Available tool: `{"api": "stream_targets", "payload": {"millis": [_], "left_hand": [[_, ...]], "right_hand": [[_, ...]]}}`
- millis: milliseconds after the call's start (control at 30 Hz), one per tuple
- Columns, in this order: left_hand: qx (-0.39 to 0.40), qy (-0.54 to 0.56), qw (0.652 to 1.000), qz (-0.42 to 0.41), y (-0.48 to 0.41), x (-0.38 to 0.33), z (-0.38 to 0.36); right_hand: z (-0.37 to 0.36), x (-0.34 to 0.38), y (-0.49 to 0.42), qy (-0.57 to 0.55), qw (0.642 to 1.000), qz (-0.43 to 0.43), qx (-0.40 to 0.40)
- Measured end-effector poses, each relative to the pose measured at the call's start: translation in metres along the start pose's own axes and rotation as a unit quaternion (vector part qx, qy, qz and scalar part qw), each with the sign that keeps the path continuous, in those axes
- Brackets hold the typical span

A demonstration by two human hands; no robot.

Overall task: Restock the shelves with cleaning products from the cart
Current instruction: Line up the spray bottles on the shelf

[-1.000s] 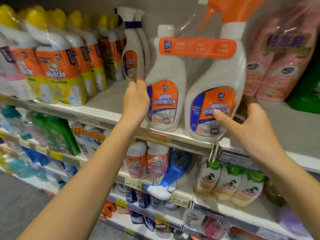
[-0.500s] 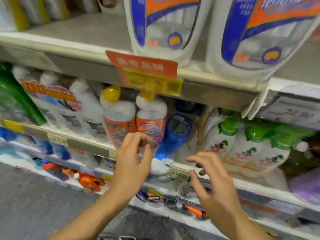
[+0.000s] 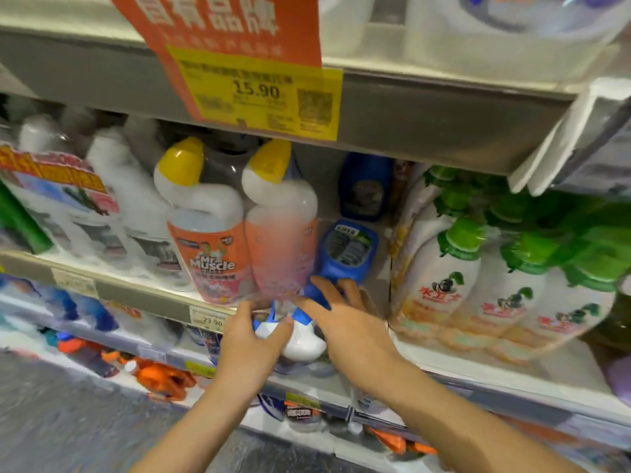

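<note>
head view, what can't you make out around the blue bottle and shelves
All in the head view:
- blue bottle: neck hidden under the right hand; whether it grips is unclear
- white head: partly covered by the left hand gripping it
- right Mr Muscle bottle: label motion-blurred
- top-shelf bottles: cut off by the upper edge
- cart: outside the view

Blue bottle [image 3: 346,259] with white cap [image 3: 302,343], between left hand [image 3: 254,339] and right hand [image 3: 348,331]. Above the left hand: yellow-capped bottles [image 3: 208,247], white with orange labels. Beyond the right hand: white green-capped bottles [image 3: 447,281]. Overhead: orange sign [image 3: 218,25], yellow price tag [image 3: 259,93].
</note>
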State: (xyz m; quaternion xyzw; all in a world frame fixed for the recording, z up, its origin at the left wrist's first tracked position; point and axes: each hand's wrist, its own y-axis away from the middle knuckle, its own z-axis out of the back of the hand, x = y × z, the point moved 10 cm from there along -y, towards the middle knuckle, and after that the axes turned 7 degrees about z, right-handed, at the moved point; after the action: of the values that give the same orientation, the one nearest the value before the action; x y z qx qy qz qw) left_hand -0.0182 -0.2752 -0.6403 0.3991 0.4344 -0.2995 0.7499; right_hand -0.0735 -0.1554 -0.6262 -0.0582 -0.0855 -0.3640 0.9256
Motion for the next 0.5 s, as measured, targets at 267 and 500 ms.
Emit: {"api": "stream_targets", "payload": {"millis": [267, 500], "left_hand": [[0.021, 0.126, 0.988, 0.089, 0.013, 0.006, -0.011], [0.081, 0.255, 0.962, 0.061, 0.03, -0.044, -0.026]], "right_hand": [[0.034, -0.008, 0.012, 0.003, 0.996, 0.047, -0.076], [0.072, -0.029, 0.033, -0.195, 0.961, 0.041, -0.19]]}}
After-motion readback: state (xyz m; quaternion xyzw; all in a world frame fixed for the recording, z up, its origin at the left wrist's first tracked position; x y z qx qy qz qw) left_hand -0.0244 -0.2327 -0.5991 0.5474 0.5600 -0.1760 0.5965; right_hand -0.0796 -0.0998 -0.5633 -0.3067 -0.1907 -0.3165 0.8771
